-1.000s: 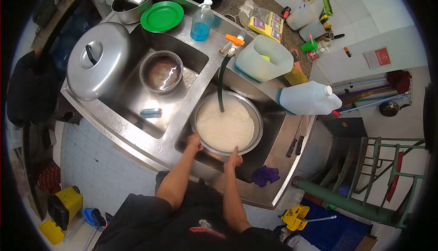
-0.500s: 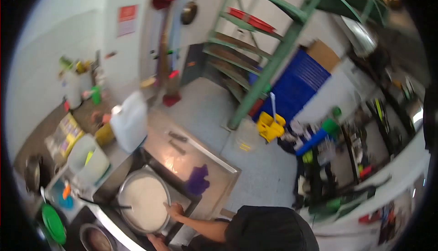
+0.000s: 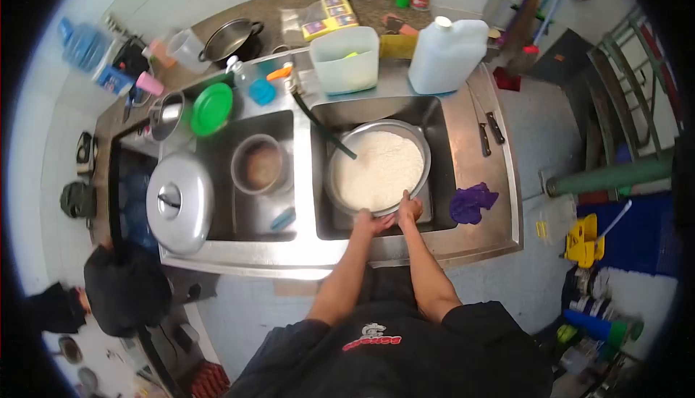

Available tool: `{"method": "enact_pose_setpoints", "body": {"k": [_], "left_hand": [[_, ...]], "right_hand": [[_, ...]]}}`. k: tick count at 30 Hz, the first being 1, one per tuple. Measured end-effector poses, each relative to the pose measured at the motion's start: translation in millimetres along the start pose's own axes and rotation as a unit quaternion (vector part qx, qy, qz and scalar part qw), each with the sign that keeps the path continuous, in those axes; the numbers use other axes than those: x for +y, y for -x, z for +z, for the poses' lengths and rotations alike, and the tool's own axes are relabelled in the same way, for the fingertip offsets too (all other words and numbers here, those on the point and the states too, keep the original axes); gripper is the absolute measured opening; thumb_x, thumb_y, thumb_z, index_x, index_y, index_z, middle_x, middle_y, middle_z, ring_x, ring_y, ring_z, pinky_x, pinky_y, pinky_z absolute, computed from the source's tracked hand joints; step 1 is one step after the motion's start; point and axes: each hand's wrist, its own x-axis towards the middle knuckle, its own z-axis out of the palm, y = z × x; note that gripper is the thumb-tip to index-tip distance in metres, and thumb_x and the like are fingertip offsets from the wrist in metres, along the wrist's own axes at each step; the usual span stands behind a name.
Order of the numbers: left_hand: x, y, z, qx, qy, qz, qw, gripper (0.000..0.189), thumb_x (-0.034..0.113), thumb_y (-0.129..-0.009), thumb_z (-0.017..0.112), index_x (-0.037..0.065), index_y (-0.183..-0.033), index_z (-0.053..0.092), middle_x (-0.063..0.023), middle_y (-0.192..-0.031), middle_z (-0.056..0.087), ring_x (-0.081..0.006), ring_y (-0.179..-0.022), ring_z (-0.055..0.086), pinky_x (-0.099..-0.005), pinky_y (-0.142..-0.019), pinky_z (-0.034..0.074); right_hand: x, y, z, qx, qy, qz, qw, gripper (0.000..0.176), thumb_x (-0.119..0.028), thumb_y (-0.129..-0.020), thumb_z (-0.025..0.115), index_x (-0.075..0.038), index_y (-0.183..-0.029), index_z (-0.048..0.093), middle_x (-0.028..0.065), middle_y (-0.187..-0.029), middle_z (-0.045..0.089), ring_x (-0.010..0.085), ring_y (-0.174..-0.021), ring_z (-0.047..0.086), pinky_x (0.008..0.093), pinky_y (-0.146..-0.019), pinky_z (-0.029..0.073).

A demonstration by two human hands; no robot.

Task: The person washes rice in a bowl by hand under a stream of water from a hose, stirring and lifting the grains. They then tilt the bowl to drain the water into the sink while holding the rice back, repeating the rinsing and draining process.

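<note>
A round metal pot [image 3: 426,150] stands in the right sink basin, filled close to its rim with a pale cream, grainy-looking mass [image 3: 384,170]. Both of my hands are at its near side. My left hand [image 3: 374,222] grips the lower edge, with some fingers hidden by the pot. Just to its right, my right hand [image 3: 410,210] holds the rim with the thumb on top. A dark hose [image 3: 326,130] runs from the orange-handled tap [image 3: 280,74], its end over the pot's contents.
Left basin: a pot with brownish contents [image 3: 258,165]. A large lid [image 3: 179,202] and green plate [image 3: 212,109] lie beside it. Right: purple cloth [image 3: 473,203], two knives [image 3: 485,139]. Behind: white jug [image 3: 447,56], square tub [image 3: 344,61]. Another person [image 3: 127,293] is at lower left.
My view has swung left from the stairs and floor to face the sink squarely. Both hands stay at the pot's edge, and the hose end is still over its contents.
</note>
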Motion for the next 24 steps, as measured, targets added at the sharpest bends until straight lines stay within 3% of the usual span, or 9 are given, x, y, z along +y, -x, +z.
{"method": "enact_pose_setpoints", "body": {"k": [2,5,8,10,12,14,21,23,24], "left_hand": [[-36,37,34,0.033,0.034,0.061,0.997,0.049,0.029,-0.094,0.04,0.009,-0.137,0.034,-0.0197,-0.132,0.039,-0.0456,-0.117,0.048,-0.0613,-0.092,0.045],[-27,-4,13,0.014,0.083,0.049,0.995,0.049,0.027,-0.093,0.038,0.009,-0.138,0.033,-0.0213,-0.129,0.039,-0.0444,-0.115,0.051,-0.0596,-0.092,0.045],[-26,-7,7,0.011,0.041,0.073,0.996,0.045,0.027,-0.093,0.036,0.006,-0.133,0.039,-0.0211,-0.124,0.045,-0.0419,-0.108,0.056,-0.0559,-0.089,0.047],[-25,-12,3,-0.009,0.013,0.102,0.995,0.043,0.027,-0.093,0.036,0.006,-0.13,0.041,-0.0208,-0.121,0.047,-0.0414,-0.106,0.057,-0.0547,-0.087,0.048],[-31,-4,9,0.031,-0.021,0.138,0.99,0.041,0.027,-0.093,0.035,0.005,-0.126,0.044,-0.0207,-0.116,0.052,-0.0398,-0.103,0.059,-0.0521,-0.085,0.049],[-33,2,10,0.019,-0.017,0.14,0.99,0.041,0.028,-0.094,0.033,0.005,-0.126,0.044,-0.0207,-0.116,0.053,-0.0392,-0.1,0.061,-0.0515,-0.085,0.049],[-35,0,15,0.028,-0.06,0.179,0.982,0.046,0.035,-0.097,0.025,0.005,-0.128,0.042,-0.0198,-0.117,0.057,-0.0391,-0.086,0.067,-0.0505,-0.078,0.051],[-35,-1,13,0.022,-0.064,0.187,0.98,0.047,0.036,-0.097,0.025,0.005,-0.128,0.041,-0.0199,-0.115,0.057,-0.0396,-0.086,0.067,-0.0507,-0.077,0.051],[-34,-3,12,0.017,-0.071,0.194,0.978,0.047,0.037,-0.097,0.025,0.005,-0.128,0.04,-0.0201,-0.114,0.057,-0.0401,-0.087,0.067,-0.0509,-0.076,0.052]], "right_hand": [[-5,8,-7,-0.003,0.001,-0.004,1.0,0.055,-0.047,-0.085,0.06,0.007,-0.097,0.066,0.0261,-0.107,0.063,0.0401,-0.103,0.059,0.0449,-0.09,0.046],[0,-1,-6,-0.013,0.014,-0.012,1.0,0.055,-0.046,-0.085,0.059,0.006,-0.102,0.065,0.0256,-0.111,0.062,0.0398,-0.108,0.057,0.0449,-0.094,0.044],[13,-17,3,-0.105,0.0,0.027,0.994,0.058,-0.046,-0.085,0.059,0.005,-0.111,0.062,0.0243,-0.122,0.058,0.0398,-0.116,0.052,0.0446,-0.1,0.04],[18,-21,7,-0.108,-0.001,0.016,0.994,0.059,-0.046,-0.085,0.059,0.005,-0.112,0.062,0.0243,-0.124,0.056,0.0394,-0.118,0.051,0.0443,-0.101,0.039],[20,-23,8,-0.11,0.0,0.006,0.994,0.059,-0.047,-0.085,0.059,0.005,-0.113,0.061,0.0242,-0.126,0.055,0.0391,-0.119,0.049,0.0439,-0.103,0.037],[22,-26,10,-0.117,-0.018,0.034,0.992,0.061,-0.048,-0.085,0.059,0.005,-0.115,0.061,0.0242,-0.128,0.053,0.0386,-0.121,0.048,0.044,-0.104,0.036],[36,-46,25,-0.122,0.023,-0.01,0.992,0.066,-0.051,-0.083,0.059,0.006,-0.118,0.06,0.0241,-0.129,0.053,0.0381,-0.122,0.047,0.0439,-0.104,0.036],[48,-50,37,-0.003,-0.023,-0.103,0.994,0.049,-0.038,-0.082,0.066,0.011,-0.085,0.061,0.0217,-0.084,0.065,0.0276,-0.051,0.064,0.0368,-0.055,0.052],[51,-53,40,-0.004,-0.022,-0.105,0.994,0.049,-0.038,-0.082,0.066,0.011,-0.085,0.061,0.0217,-0.084,0.065,0.0276,-0.051,0.064,0.0368,-0.055,0.052]]}}
